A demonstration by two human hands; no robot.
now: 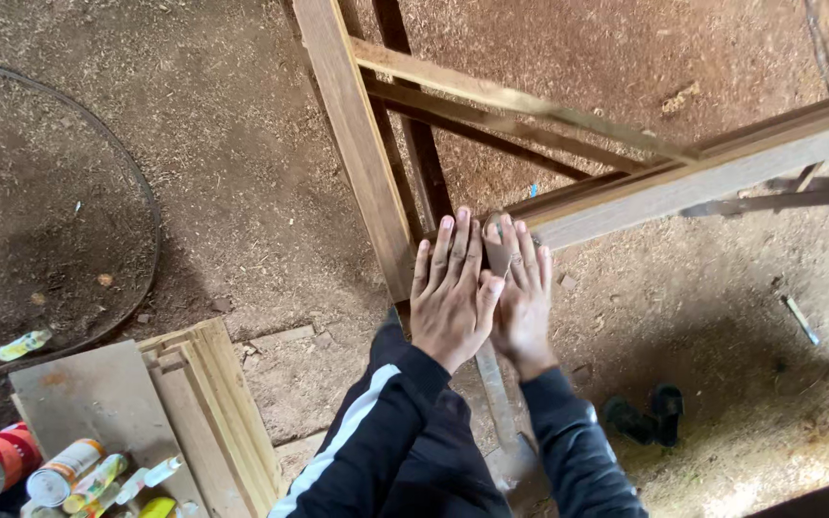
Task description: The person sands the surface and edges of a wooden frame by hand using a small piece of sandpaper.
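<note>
My left hand [450, 293] lies flat, fingers together, over the corner of a wooden frame [362, 144] where a long upright board meets a cross rail [702, 173]. My right hand [522, 293] is pressed flat beside it, partly under the left hand's edge, on the same joint. A small pale piece, perhaps sandpaper [497, 251], shows between the two hands; I cannot tell which hand holds it. Both arms wear dark sleeves, the left with a white stripe.
Sawdust-covered dirt floor all round. A stack of wooden boards [218, 412] lies lower left with cans [26, 465] and small tubes beside it. A dark hose [151, 221] curves at left. Dark sandals [647, 414] rest at lower right. Thin diagonal braces [510, 96] cross the frame.
</note>
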